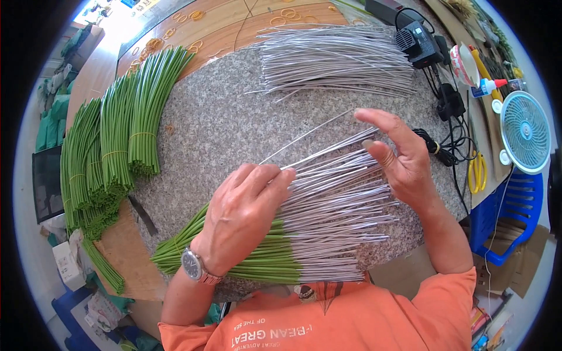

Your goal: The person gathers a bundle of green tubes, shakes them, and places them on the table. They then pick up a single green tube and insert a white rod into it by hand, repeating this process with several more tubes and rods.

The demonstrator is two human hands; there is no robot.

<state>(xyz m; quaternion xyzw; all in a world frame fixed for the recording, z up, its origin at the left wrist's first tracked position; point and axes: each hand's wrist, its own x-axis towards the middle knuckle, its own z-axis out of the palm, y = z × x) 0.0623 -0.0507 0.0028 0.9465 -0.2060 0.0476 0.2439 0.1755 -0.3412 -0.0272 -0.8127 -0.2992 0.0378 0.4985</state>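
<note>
Now | left hand (239,206) over stems (266,254), grip unclear | right hand (405,161) wide | cables (446,154), fan (524,132) rightward

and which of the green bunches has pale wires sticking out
The bunch beneath the left hand, nearest the person's orange shirt: pale wires extend from its right end. The bunches at the picture's left show only green stems.

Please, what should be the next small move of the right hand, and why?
Probably the right hand should pinch the lone wire: it slants away from the other wires, its tip lies near the index fingertip, and the thumb stands apart from that finger.
</note>
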